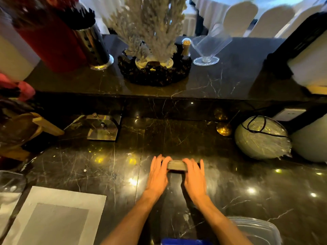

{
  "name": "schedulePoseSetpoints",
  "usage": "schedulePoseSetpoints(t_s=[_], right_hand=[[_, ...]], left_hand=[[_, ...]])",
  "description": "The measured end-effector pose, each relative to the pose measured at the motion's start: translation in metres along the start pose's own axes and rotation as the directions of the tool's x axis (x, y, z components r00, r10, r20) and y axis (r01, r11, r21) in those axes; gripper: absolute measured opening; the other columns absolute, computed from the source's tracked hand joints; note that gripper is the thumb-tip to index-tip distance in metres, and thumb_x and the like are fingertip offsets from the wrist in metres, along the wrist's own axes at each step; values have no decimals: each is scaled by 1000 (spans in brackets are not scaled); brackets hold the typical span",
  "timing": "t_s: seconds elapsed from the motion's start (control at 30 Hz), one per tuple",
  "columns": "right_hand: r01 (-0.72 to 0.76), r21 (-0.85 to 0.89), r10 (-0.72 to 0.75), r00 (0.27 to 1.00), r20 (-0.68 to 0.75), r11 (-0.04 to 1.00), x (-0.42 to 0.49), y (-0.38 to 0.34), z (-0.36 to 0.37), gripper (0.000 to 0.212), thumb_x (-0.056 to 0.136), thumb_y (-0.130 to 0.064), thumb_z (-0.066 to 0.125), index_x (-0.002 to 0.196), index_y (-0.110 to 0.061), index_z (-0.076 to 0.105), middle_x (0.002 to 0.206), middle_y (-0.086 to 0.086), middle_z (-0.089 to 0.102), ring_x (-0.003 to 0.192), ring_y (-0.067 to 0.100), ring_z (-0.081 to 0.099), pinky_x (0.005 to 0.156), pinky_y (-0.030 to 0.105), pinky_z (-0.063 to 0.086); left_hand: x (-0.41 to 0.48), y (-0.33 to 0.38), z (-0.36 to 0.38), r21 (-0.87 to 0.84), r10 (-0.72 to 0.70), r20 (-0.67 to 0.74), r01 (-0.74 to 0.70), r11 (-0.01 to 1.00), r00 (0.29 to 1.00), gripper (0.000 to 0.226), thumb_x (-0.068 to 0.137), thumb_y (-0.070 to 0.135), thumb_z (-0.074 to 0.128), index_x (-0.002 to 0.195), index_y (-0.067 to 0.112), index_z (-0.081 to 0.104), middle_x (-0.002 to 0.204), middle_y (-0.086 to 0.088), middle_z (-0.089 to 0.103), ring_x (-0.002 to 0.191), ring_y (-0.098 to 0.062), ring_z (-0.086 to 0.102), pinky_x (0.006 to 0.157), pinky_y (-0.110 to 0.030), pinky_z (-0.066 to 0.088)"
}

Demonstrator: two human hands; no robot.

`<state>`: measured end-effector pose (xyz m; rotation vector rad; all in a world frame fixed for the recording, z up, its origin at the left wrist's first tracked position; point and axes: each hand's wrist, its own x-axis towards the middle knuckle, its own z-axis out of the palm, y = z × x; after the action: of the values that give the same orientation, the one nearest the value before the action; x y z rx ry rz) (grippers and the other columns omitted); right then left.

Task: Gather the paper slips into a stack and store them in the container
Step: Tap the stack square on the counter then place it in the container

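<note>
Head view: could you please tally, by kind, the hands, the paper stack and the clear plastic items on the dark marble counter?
Bare hands: 2, left hand and right hand
Grey stack of paper slips: 1
Clear plastic containers: 1
Clear plastic fan-shaped napkin holders: 1
Total: 5

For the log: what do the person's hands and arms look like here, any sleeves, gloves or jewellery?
Both arms are bare as far up as the frame shows, with no sleeve edge in view. The left hand and right hand wear no gloves. No watch, bracelet or ring shows on either wrist or hand, though motion blur softens the fingers, so a thin ring could be missed.
</note>
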<state>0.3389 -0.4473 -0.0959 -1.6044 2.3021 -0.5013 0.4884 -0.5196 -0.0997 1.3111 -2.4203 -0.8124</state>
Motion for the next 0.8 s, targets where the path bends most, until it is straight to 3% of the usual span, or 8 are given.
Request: schedulePoseSetpoints(t_s=[0.13, 0.23, 0.37, 0.43, 0.5, 0.6, 0.67, 0.8], right_hand=[[-24, -65, 35, 984, 172, 998, -57, -3, -12, 53, 88, -17, 62, 137, -28, 46, 133, 2, 54, 125, 26, 46, 116, 42, 31], [-15, -27, 23, 942, 334, 1000, -76, -10, -37, 51, 93, -33, 58, 140, -21, 41, 137, 7, 53, 126, 27, 49, 108, 38, 35], [-167, 135, 74, 852, 518, 977, -90, -32, -91, 47, 89, -29, 66, 128, -6, 52, 126, 15, 59, 108, 26, 59, 89, 34, 45], [-165, 145, 56, 825, 562, 976, -102, -42, -120, 42, 88, -29, 67, 121, -5, 58, 121, 16, 59, 97, 21, 56, 81, 34, 46], [-197, 242, 6, 785, 619, 950, -121, -52, -148, 44, 93, -23, 63, 130, -6, 48, 125, 17, 58, 102, 22, 57, 88, 37, 49], [-311, 541, -115, 780, 616, 782, -162, -65, -182, 47, 98, -19, 56, 140, -12, 34, 130, 10, 54, 114, 22, 57, 92, 33, 52], [-399, 663, -104, 805, 584, 634, -191, -73, -188, 42, 100, -28, 53, 138, -21, 37, 130, 4, 57, 113, 17, 61, 89, 30, 55], [-496, 732, 11, 831, 556, 468, -242, -74, -153, 40, 100, -33, 51, 138, -25, 43, 125, 4, 65, 110, 20, 65, 85, 36, 53]], left_hand=[[-58, 12, -6, 114, -50, 144, 34, 993, 988, 62, 87, 0, 58, 141, 23, 38, 145, -8, 42, 142, -29, 33, 123, -39, 22], [-74, 32, -36, 140, -69, 299, 27, 990, 952, 58, 88, 9, 56, 140, 23, 36, 133, -11, 51, 124, -30, 49, 106, -39, 39], [-74, 68, -98, 35, -29, 498, 13, 999, 866, 56, 87, 14, 57, 136, 26, 32, 127, -15, 56, 114, -33, 56, 94, -45, 47], [-83, 86, -126, -49, 25, 506, 0, 999, 862, 60, 87, 16, 58, 134, 35, 27, 117, -15, 61, 102, -32, 61, 87, -46, 50], [-99, 104, -144, -192, 82, 465, 10, 981, 882, 62, 89, 18, 60, 133, 41, 23, 109, -14, 62, 93, -29, 65, 80, -43, 55], [-127, 127, -153, -458, 74, 313, 82, 885, 947, 59, 94, 21, 60, 138, 33, 22, 103, -11, 59, 90, -24, 65, 78, -35, 56], [-151, 142, -143, -611, -101, 205, 208, 764, 973, 58, 96, 29, 59, 141, 25, 23, 98, -7, 61, 89, -18, 64, 80, -30, 54], [-216, 169, -97, -733, -343, 338, 474, 487, 876, 57, 95, 31, 59, 142, 21, 28, 121, -6, 60, 109, -21, 63, 91, -37, 56]])
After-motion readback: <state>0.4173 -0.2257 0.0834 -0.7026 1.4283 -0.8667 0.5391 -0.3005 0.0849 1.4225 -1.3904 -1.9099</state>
